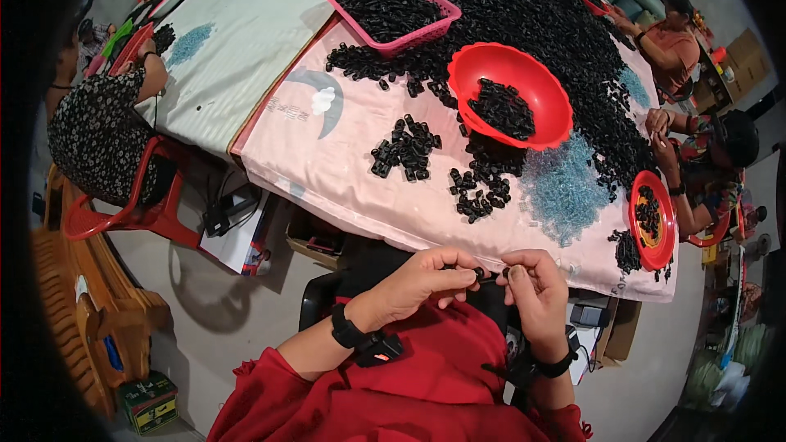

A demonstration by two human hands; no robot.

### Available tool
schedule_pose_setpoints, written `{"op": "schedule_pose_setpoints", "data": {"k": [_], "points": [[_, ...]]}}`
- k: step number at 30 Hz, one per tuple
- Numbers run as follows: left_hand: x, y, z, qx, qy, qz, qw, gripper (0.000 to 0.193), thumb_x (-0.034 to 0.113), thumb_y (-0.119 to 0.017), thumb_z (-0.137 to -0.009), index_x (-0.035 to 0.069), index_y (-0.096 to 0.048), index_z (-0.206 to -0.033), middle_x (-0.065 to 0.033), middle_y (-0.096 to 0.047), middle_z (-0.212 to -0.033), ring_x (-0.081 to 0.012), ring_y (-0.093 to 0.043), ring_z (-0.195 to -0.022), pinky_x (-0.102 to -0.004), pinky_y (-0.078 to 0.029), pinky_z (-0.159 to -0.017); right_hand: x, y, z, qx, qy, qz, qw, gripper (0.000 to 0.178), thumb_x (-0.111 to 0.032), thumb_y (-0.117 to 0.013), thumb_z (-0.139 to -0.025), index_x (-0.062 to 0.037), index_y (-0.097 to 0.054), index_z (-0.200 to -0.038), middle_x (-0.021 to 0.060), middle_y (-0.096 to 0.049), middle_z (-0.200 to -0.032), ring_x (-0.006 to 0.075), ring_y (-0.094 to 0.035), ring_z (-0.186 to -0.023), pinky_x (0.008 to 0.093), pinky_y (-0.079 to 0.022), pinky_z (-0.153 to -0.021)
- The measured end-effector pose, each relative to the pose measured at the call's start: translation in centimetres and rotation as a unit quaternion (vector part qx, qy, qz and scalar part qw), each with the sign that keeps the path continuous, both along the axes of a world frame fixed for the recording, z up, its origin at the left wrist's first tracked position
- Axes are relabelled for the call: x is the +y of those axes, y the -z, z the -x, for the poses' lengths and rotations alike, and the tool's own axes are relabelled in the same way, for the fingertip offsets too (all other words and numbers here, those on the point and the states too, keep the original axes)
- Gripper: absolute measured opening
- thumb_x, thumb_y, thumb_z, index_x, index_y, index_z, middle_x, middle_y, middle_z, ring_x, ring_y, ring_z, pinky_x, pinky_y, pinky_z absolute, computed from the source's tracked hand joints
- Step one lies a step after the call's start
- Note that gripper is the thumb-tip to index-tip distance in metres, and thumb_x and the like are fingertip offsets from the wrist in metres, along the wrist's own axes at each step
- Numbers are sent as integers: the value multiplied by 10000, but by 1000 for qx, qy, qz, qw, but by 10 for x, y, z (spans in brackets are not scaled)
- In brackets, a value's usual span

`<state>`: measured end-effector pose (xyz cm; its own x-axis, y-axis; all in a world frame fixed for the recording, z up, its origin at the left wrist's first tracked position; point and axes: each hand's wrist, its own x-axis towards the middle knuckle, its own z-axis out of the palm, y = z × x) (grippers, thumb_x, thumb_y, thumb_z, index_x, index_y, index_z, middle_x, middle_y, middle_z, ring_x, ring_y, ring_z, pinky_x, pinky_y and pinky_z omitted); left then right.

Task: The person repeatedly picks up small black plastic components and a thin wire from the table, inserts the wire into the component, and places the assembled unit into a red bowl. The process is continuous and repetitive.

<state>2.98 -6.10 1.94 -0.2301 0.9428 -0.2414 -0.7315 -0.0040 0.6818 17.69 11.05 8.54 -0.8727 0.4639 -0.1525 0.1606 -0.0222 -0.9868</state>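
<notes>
Both hands meet over the lap, just below the near edge of the table [327, 188]. The left hand [422, 282] has its grip clenched on a small black plastic part [480, 273], pinched at the fingertips; the right hand [536, 288] pinches the same part from the other side, thumb and forefinger closed on it. On the pink cloth beyond lie two small piles of black parts [407, 147], a red bowl [547, 119] and a pink basket [442, 12], both holding more of them
</notes>
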Motion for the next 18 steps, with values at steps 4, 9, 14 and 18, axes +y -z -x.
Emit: {"op": "schedule_pose_setpoints", "data": {"k": [4, 9, 14, 18], "points": [[0, -3, -1, 10, 1, -15, 1000, 300, 208, -703, -1066, 10, -681, -1291, -79, -732, -1081, -97, -681, -879, -213, -543, -671, -2, 2, 0, 41, -9, -80, 996, 172, -33, -635, -1068, 19, -716, -1210, 54, -675, -1013, 80, -614, -799, 218, -500, -710], [0, -10, -3, -1, -14, -18, 1000, 259, 145, -697, -1064, -13, -699, -1269, -100, -737, -1093, -129, -717, -910, -229, -572, -683, 3, 3, -5, 70, -56, -246, 965, 179, -18, -637, -1064, 48, -690, -1222, 62, -645, -1093, 93, -612, -797, 229, -508, -733], [3, -7, -7, 54, -22, -36, 998, 246, 136, -707, -1060, -9, -708, -1259, -85, -741, -1112, -118, -700, -932, -239, -575, -700, 1, -1, -7, 58, -31, -299, 952, 187, -15, -660, -1045, 50, -710, -1213, 72, -644, -1095, 101, -617, -841, 234, -506, -761], [2, -9, -8, 58, -27, -30, 997, 238, 135, -709, -1060, 9, -716, -1262, -56, -736, -1099, -94, -676, -924, -235, -564, -700, -7, -3, -4, 64, -10, -325, 944, 176, -7, -689, -1018, 38, -735, -1183, 82, -671, -1062, 113, -617, -837, 246, -489, -770]]}}
